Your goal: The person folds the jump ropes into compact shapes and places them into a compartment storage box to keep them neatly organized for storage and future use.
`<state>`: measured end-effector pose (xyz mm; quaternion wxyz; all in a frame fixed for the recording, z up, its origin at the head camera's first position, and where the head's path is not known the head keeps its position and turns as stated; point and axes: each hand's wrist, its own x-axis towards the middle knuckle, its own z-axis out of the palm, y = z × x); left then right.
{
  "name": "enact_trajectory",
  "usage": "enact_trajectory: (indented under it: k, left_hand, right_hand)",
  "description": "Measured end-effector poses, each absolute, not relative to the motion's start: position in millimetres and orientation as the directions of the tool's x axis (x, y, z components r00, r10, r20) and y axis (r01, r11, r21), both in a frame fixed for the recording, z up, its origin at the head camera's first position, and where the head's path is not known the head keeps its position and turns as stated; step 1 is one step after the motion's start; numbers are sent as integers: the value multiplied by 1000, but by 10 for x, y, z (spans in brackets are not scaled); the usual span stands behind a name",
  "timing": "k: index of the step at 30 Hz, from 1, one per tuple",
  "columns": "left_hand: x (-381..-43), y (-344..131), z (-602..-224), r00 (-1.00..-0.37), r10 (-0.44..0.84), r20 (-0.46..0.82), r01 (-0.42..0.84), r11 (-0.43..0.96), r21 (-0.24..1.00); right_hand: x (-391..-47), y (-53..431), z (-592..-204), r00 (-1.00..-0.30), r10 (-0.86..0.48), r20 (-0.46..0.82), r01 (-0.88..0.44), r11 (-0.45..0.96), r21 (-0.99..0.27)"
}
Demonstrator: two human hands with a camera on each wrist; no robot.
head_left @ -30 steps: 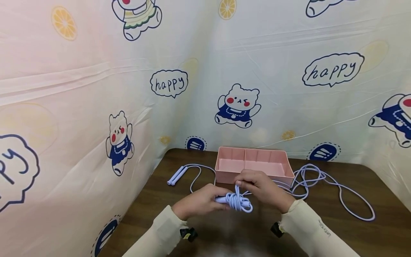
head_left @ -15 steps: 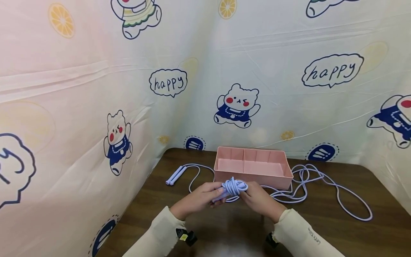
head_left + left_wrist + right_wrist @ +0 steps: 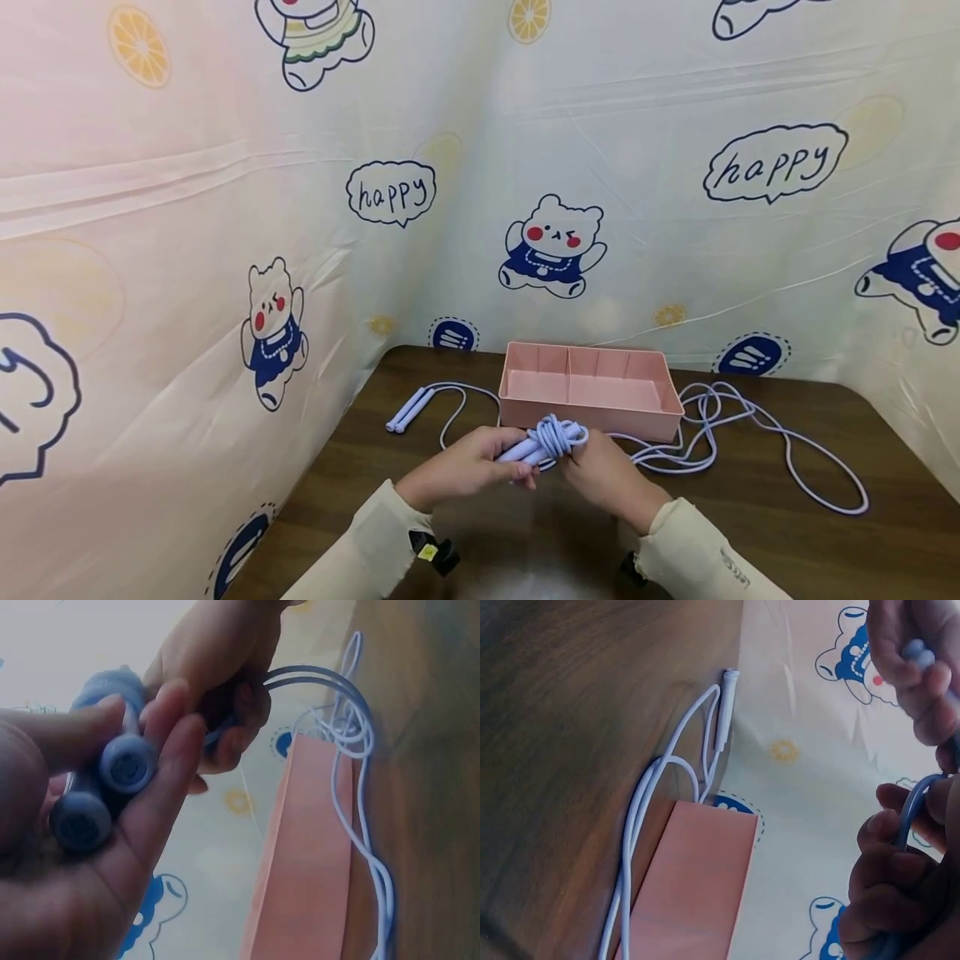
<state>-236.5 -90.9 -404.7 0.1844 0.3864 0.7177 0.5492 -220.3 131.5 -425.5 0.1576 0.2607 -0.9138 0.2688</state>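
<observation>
A pale blue jump rope (image 3: 553, 437) is wound in several turns about its own two handles (image 3: 129, 766), held up over the table. My left hand (image 3: 471, 460) grips the handles, whose round ends face the left wrist camera. At the other side of the bundle my right hand (image 3: 609, 477) has its fingers curled round a strand of the rope (image 3: 913, 806), seen in the right wrist view. Part of that strand is hidden inside the fist. Another jump rope lies on the table, its handles (image 3: 411, 410) side by side at the left.
Behind the hands stands a pink divided box (image 3: 588, 417). The second rope runs along its front, and the loose cord (image 3: 708, 429) spreads in loops over the right of the dark wooden table (image 3: 765, 542). Printed cloth (image 3: 465, 267) hangs around the table.
My right hand has come down from above the bundle, where it pinched a loop, to the bundle's right end. In the last half second the bundle has shifted slightly right.
</observation>
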Motion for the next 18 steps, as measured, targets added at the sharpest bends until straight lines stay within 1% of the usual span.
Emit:
enact_trajectory:
  k: [3,5,6,9,11,15,18]
  left_hand:
    - [-2376,-895,-4045,-726,661,193,420,203,884]
    - [-2387,-879,-4038,-763,603,232,487,300,820]
    - [-2391,-869,-4037,-769,588,252,519,344,782]
    - [-2406,-841,-4048,-758,577,305,599,431,675]
    - [-2420,-828,-4065,-756,568,325,618,457,640]
    - [-2457,-814,-4100,-772,522,362,619,489,615]
    - [-2497,-816,-4127,-772,490,406,634,533,561]
  right_hand:
    - [-2155,1272,-4254,-792,-428,435,-586,732,-348]
    - [-2143,1256,-4265,-755,-483,442,-631,718,-293]
    - [-2135,1256,-4273,-738,-508,443,-650,711,-267]
    - [-2118,1267,-4297,-694,-572,437,-693,697,-188]
    - [-2100,1274,-4300,-676,-608,417,-714,680,-166]
    - [-2034,1278,-4270,-671,-654,349,-735,650,-194]
    - [-1958,1291,-4232,-685,-665,300,-726,659,-197]
